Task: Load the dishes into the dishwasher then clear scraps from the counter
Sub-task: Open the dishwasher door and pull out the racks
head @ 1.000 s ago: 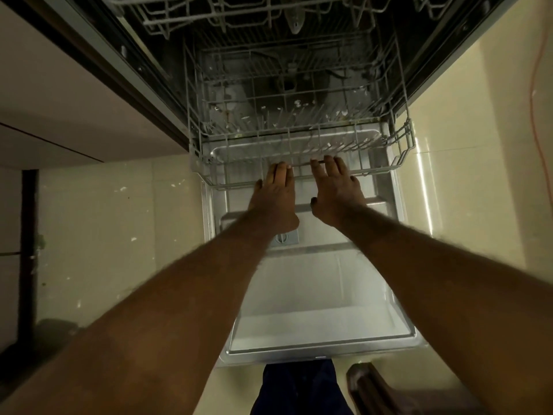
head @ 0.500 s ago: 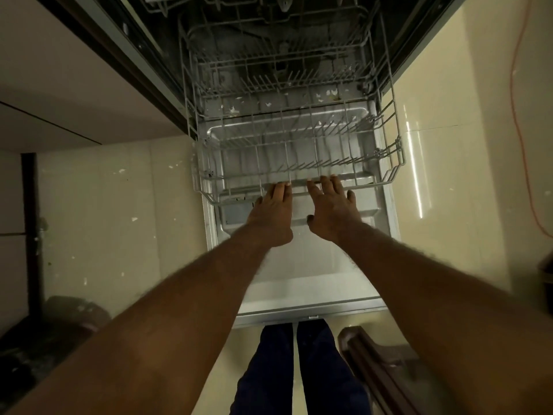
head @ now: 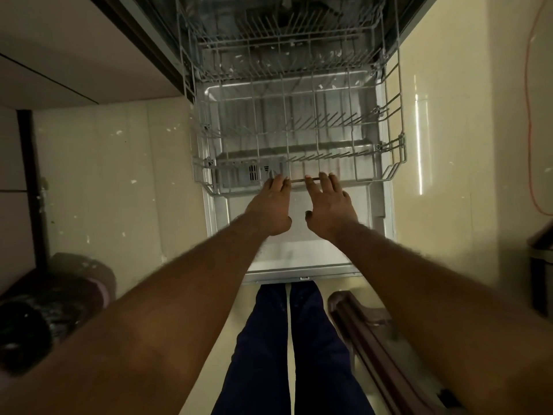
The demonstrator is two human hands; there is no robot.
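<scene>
The dishwasher stands open, its door (head: 299, 265) lying flat in front of me. Its grey wire lower rack (head: 395, 163) is drawn out over the door and holds no dishes. My left hand (head: 270, 208) and my right hand (head: 327, 208) sit side by side at the middle of the rack's front rail (head: 296, 180), fingers hooked over it. The fingertips are hidden behind the rail. No dishes are in view.
My legs in navy trousers (head: 269, 354) stand just before the door's edge. A dark brown chair (head: 368, 333) is at the lower right and a dark bundle (head: 45, 310) lies at the lower left. An orange cable (head: 531, 115) hangs on the right. Pale cabinet fronts (head: 74, 55) flank the left.
Both hands have come toward me with the lower rack, which has slid out of the tub and now lies over the open door.
</scene>
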